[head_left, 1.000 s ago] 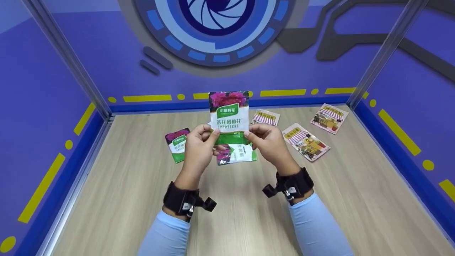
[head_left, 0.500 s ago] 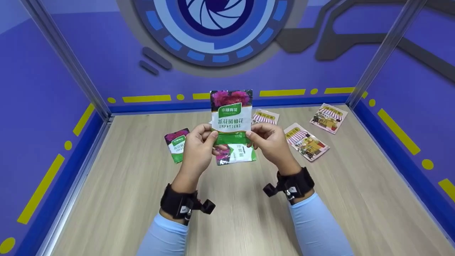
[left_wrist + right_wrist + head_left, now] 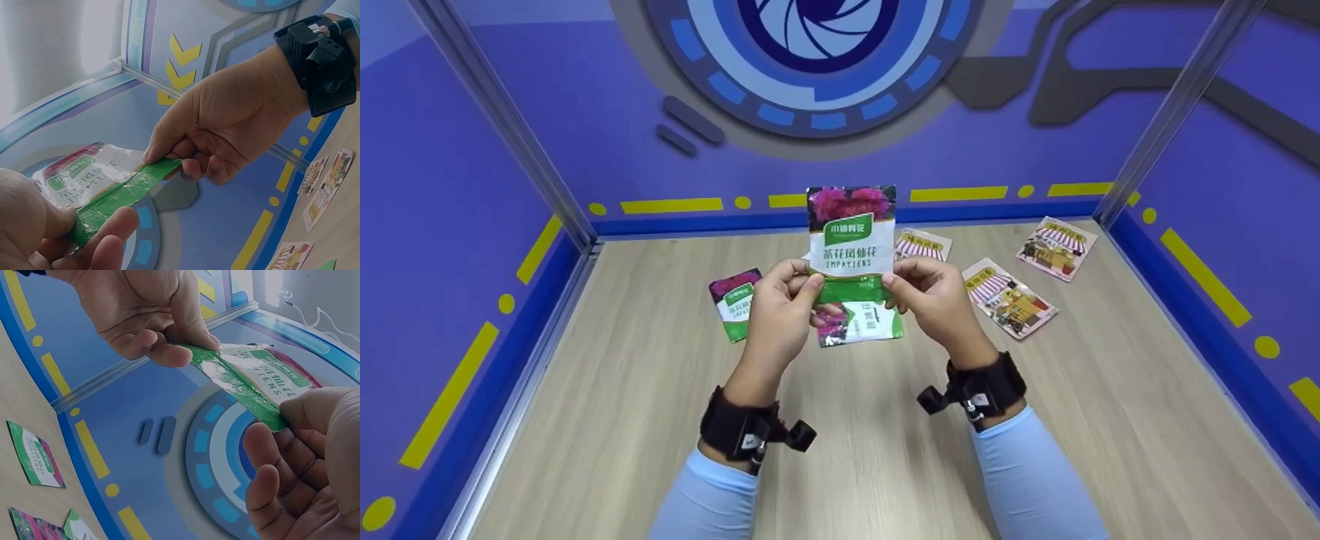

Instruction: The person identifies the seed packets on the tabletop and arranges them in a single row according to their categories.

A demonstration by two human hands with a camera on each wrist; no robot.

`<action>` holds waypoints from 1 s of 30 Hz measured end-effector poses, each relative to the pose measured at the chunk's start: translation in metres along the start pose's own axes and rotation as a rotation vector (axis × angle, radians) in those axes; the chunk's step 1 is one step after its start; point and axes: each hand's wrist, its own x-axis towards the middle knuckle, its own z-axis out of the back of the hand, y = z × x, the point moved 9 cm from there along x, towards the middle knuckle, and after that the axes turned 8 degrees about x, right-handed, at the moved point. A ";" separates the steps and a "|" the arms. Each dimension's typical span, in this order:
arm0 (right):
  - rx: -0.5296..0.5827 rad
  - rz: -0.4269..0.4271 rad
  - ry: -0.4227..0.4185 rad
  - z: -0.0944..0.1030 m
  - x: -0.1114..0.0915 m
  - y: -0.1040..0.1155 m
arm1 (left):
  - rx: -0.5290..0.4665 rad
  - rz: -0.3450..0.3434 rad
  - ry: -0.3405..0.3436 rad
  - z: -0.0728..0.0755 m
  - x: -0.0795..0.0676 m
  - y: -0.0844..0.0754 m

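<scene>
An impatiens seed packet (image 3: 851,240), with pink flowers at its top and a green band at its bottom, is held upright above the table. My left hand (image 3: 784,311) pinches its lower left edge between thumb and fingers. At the lower right edge, my right hand (image 3: 934,304) pinches it the same way. The right wrist view shows the packet (image 3: 247,379) stretched between both thumbs, lifted off the table. Below it lies a second flower packet (image 3: 861,324), partly covered by the held one. Another impatiens packet (image 3: 733,304) lies left, partly behind my left hand.
Pink packets with a striped awning picture lie at the right: one at the far right (image 3: 1056,249), one nearer (image 3: 1011,298), and one partly hidden (image 3: 922,246) behind the held packet. Blue printed walls (image 3: 547,150) enclose the wooden table (image 3: 870,465) at the back and sides.
The held packet has risen slightly and shifted a little right, both hands keeping their pinch on it. The packets on the table have stayed put.
</scene>
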 end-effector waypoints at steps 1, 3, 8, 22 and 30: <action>-0.002 0.002 0.000 0.000 0.000 0.001 | -0.002 -0.001 0.001 0.000 0.000 -0.001; -0.006 0.005 0.003 0.000 -0.001 0.002 | -0.005 -0.004 0.000 0.000 -0.001 -0.001; -0.009 0.010 0.004 0.000 -0.001 0.004 | 0.000 -0.013 -0.002 0.000 -0.002 -0.003; 0.003 0.016 0.002 0.002 -0.001 0.007 | -0.017 -0.015 0.014 -0.002 -0.004 -0.009; -0.040 0.010 0.035 0.000 0.001 0.004 | -0.002 -0.018 0.003 0.001 0.000 -0.003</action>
